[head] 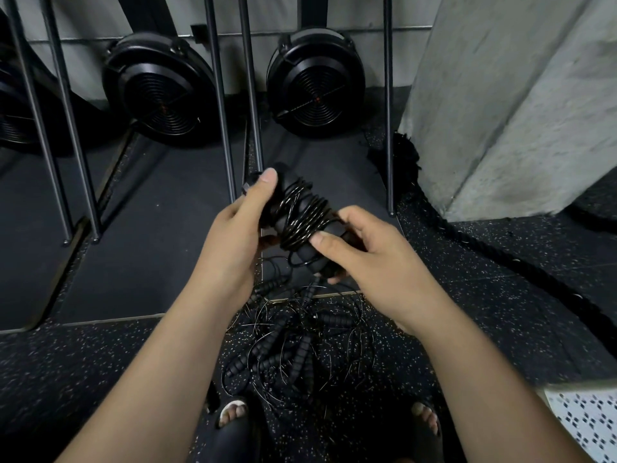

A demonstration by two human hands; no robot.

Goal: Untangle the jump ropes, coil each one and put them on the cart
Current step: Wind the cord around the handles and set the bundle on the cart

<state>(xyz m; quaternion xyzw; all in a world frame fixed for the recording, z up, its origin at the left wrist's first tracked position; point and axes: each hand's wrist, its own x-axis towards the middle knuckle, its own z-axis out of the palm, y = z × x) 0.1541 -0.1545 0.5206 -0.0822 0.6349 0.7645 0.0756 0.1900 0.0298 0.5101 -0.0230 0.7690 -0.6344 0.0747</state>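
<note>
Bottom edge of frame: left foot [233, 412] and right foot [425, 419] in dark open-toed sandals, planted on speckled black floor [500, 329]. Lower right corner: part of a white patterned mat [581, 426].

Just ahead of the toes, low centre: loose tangle of jump ropes [300, 345] lying on the floor. Thin black cords looped over one another, several ribbed black handles mixed in, ends too snarled to trace.

Above the tangle, mid-frame, held clear of the floor: wound rope bundle [302, 217], thin cord wrapped in many turns around black handles lying side by side. Left hand [233, 242] curled round the upper-left end, thumb laid along the top. Right hand [370, 259] gripping the lower-right end, thumb pressed on the wraps, fingers mostly hidden beneath. Hands apart, one at each end, both clamped on the same bundle. Stray strand of cord hanging from the bundle's lower end toward the tangle; link between them not clear.

Middle distance: dark smooth floor pads [150, 245], left and centre. Thick black rope [479, 243] snaking across the floor at right, past the foot of a grey concrete pillar [517, 111] in the upper right.

Far: thin metal rods [224, 128] rising out the top of frame. Behind them, against a pale wall, two round black fan housings, upper left [160, 91] and upper centre [315, 85]; edge of a third at far left.
</note>
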